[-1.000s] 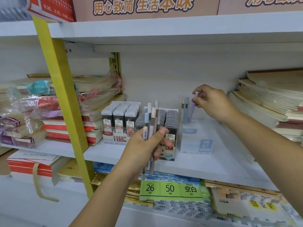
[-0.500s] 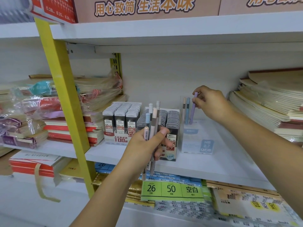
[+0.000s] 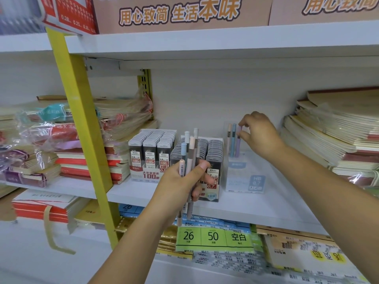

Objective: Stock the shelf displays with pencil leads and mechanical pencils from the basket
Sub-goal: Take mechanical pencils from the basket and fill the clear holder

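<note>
My left hand (image 3: 180,181) grips a bundle of several mechanical pencils (image 3: 189,152) upright in front of the shelf. My right hand (image 3: 259,135) pinches the top of a purple mechanical pencil (image 3: 238,144) that stands in the back of a clear display stand (image 3: 244,175). A beige and a blue pencil (image 3: 233,138) stand beside it. Left of the stand sit two display boxes of pencil leads: a 0.5 box (image 3: 151,158) and a 0.7 box (image 3: 213,158), partly hidden by my left hand. The basket is out of view.
A yellow upright post (image 3: 82,128) crosses the shelf at the left. Wrapped notebook stacks (image 3: 51,140) lie left of the lead boxes, and another stack of notebooks (image 3: 336,136) fills the right end. The white shelf board (image 3: 256,203) runs under everything; loose-leaf paper packs (image 3: 213,236) lie below.
My right hand has lowered the purple pencil from a tilt to upright in the clear stand. The left hand with its bundle has stayed in place.
</note>
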`<control>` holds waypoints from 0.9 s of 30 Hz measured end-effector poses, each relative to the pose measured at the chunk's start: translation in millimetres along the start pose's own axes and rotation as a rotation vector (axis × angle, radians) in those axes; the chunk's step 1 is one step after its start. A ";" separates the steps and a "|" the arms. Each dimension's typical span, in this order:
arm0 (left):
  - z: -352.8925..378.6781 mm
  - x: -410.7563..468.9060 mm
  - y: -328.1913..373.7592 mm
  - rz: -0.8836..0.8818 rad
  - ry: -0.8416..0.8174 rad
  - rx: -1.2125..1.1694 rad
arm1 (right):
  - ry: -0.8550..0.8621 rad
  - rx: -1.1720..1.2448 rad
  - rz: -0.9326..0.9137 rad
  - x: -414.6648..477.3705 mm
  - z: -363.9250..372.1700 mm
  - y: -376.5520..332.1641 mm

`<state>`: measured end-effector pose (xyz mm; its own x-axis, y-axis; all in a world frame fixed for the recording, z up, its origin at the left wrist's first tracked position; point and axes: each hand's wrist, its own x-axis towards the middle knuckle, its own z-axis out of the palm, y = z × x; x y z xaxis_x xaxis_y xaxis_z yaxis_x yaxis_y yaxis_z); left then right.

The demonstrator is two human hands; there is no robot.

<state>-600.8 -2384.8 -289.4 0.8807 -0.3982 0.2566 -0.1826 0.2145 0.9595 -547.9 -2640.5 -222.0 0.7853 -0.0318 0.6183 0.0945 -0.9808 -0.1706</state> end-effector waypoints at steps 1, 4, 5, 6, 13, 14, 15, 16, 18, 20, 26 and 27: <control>-0.1 -0.7 0.4 0.001 -0.002 -0.004 | 0.050 0.005 0.009 -5.2 -5.7 -1.7; -2.3 -3.3 1.2 0.008 -0.008 -0.020 | 0.067 0.149 0.153 -35.7 -24.1 -4.9; -3.5 -3.9 1.4 0.008 -0.008 -0.022 | -0.042 0.172 0.217 -49.1 -28.2 -5.5; -4.9 -5.1 1.1 0.006 -0.007 -0.024 | -0.189 0.162 0.271 -62.6 -30.0 -6.7; -1.6 -18.6 1.6 -0.013 0.040 -0.029 | -0.186 0.165 0.227 -113.4 -19.9 -23.7; -1.1 -21.0 1.5 -0.018 0.037 -0.026 | -0.158 0.170 0.222 -117.3 -20.4 -25.2; -0.7 -23.2 1.4 -0.021 0.032 -0.016 | -0.139 0.169 0.215 -121.3 -21.2 -26.3; -0.3 -25.5 1.5 -0.025 0.025 -0.001 | -0.123 0.164 0.207 -125.6 -22.8 -28.2; 1.5 -29.4 2.6 -0.037 0.004 0.016 | -0.101 0.165 0.184 -134.4 -26.9 -34.3; 4.1 -32.4 4.2 -0.045 -0.019 0.006 | -0.099 0.168 0.174 -141.7 -30.4 -40.7; 8.4 -35.2 9.3 -0.064 -0.083 0.007 | -0.132 0.083 0.201 -143.1 -44.6 -51.3; 8.8 -35.4 10.6 -0.070 -0.104 -0.001 | -0.053 0.087 0.157 -141.9 -48.7 -56.1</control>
<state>-637.8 -2376.3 -287.3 0.8411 -0.5028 0.1995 -0.1216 0.1836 0.9755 -694.4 -2590.4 -262.7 0.8257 -0.1711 0.5375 0.0189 -0.9440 -0.3295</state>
